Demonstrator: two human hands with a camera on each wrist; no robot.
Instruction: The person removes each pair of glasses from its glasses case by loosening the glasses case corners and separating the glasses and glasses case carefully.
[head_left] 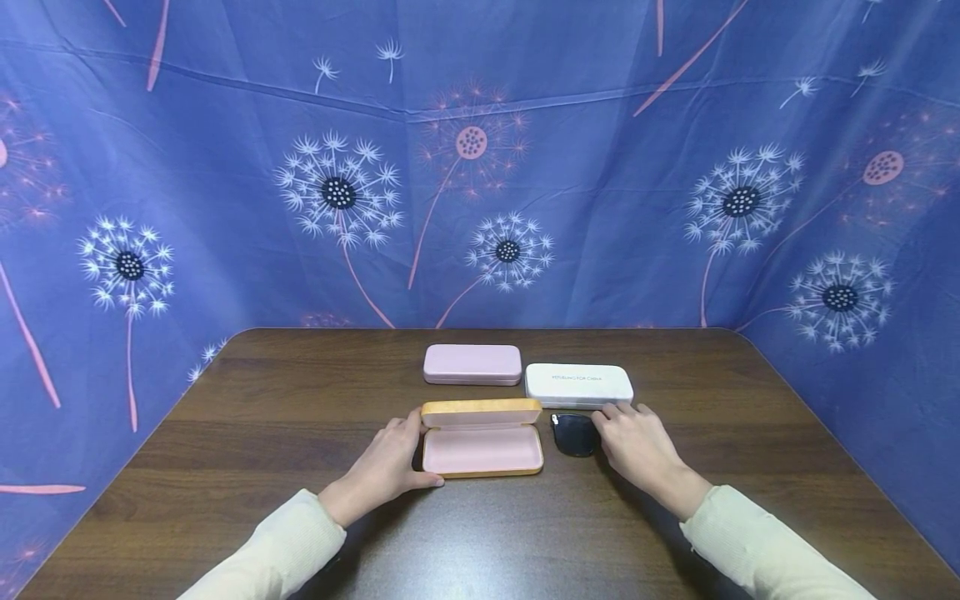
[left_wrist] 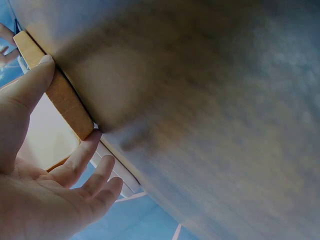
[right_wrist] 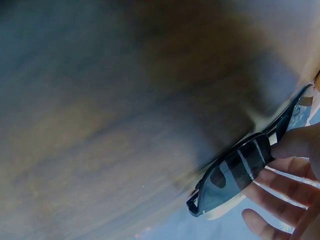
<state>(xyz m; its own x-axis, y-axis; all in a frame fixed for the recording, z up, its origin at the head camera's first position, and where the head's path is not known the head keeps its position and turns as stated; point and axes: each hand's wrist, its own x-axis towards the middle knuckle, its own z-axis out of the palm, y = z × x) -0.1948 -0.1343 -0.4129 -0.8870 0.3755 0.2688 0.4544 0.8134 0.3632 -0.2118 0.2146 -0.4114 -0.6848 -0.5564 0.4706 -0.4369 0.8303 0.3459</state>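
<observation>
An orange glasses case [head_left: 482, 473] with a pale pink lining stands with its lid raised, in the middle of the table. At its left end, my left hand [head_left: 386, 463] grips it, thumb at the front corner and index finger toward the back; the left wrist view shows the thumb [left_wrist: 39, 80] on the orange side. Dark sunglasses [head_left: 575, 435] are just right of that case. My right hand [head_left: 636, 442] pinches them; in the right wrist view the thumb is at the bridge of the sunglasses [right_wrist: 235, 167], with fingers behind the lens.
Behind the orange case lies a closed lilac glasses case [head_left: 472, 362]. A closed white case [head_left: 579, 383] with small lettering lies behind the sunglasses, close to the right hand. The brown wooden table [head_left: 300, 383] ends at a blue dandelion-print cloth [head_left: 600, 208].
</observation>
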